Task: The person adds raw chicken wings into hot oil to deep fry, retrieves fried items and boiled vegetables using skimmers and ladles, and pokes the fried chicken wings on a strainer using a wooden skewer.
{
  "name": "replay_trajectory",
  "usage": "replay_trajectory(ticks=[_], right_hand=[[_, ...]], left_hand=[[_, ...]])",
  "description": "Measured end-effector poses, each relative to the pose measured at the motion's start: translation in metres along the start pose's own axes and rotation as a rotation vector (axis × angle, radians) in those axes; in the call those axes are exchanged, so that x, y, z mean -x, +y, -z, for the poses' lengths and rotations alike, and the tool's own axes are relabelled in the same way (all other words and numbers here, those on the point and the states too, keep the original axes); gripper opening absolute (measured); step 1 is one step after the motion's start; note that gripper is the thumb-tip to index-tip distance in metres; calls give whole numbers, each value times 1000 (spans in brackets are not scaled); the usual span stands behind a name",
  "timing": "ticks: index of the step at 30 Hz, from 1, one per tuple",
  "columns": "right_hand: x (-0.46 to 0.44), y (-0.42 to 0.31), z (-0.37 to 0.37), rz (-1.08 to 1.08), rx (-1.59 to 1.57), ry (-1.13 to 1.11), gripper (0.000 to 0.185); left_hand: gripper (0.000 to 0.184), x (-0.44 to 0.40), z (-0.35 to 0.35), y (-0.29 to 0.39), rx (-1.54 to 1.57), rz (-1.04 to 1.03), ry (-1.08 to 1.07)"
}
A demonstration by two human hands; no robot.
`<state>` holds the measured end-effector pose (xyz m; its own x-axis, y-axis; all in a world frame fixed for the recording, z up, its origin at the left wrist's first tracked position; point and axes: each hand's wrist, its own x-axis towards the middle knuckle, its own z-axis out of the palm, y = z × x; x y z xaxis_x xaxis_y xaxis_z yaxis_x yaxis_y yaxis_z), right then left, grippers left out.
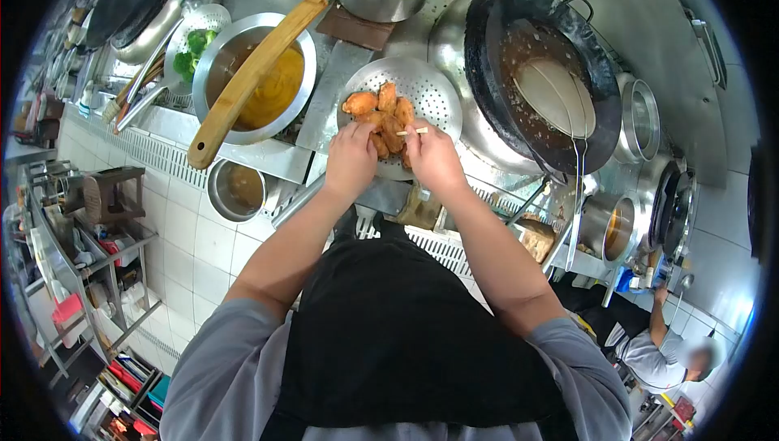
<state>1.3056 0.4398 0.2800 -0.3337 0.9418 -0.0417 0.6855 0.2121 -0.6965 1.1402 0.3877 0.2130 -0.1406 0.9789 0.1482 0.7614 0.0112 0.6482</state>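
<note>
Several orange-brown fried chicken pieces (pixel 388 115) lie in a round perforated metal strainer (pixel 436 92) in front of me. My left hand (pixel 351 159) is at the strainer's near left side, fingers closed against a chicken piece and partly hiding it. My right hand (pixel 436 159) pinches a short, pale wooden stick (pixel 411 131) between thumb and fingers. The stick points left over the chicken; whether its tip pierces a piece I cannot tell. Both hands are close together over the near half of the strainer.
Left of the strainer is a metal pot (pixel 305 88) of yellow liquid, crossed by a long wooden handle (pixel 251 88). Broccoli (pixel 195 50) sits in another strainer. At right, a wok (pixel 503 108) holds dark liquid and a mesh skimmer (pixel 560 100). A co-worker (pixel 653 352) is at far right.
</note>
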Motion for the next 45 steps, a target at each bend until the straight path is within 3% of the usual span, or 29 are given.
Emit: replay_trajectory(ticks=[5, 7, 8, 10, 13, 23, 26, 34, 38, 45], right_hand=[[-7, 13, -5, -57, -113, -12, 21], [-10, 12, 0, -90, -156, -62, 22], [-8, 11, 2, -87, -153, -66, 22], [-2, -3, 14, -81, -86, -64, 23], [7, -14, 26, -10, -24, -26, 23], [-1, 0, 22, -47, -102, -69, 20], [8, -23, 44, -44, -197, 68, 18], [4, -20, 31, -17, -41, -50, 15], [7, -38, 57, 15, -167, 71, 15], [11, -38, 57, 24, -140, 3, 15]], left_hand=[[41, 2, 6, 14, -26, -40, 14], [58, -3, 12, 28, -44, -117, 7], [58, -4, 9, 27, -42, -113, 10], [72, -9, 1, 24, -94, -149, -108], [74, -6, 0, 24, -71, -235, -93], [70, -7, 5, 19, -128, -194, -176], [75, -4, 6, 16, -93, -230, -203], [94, -7, 8, 24, -28, -182, -214], [93, -7, 20, 26, -31, -114, -242], [86, 1, 38, -4, -197, -191, -220]])
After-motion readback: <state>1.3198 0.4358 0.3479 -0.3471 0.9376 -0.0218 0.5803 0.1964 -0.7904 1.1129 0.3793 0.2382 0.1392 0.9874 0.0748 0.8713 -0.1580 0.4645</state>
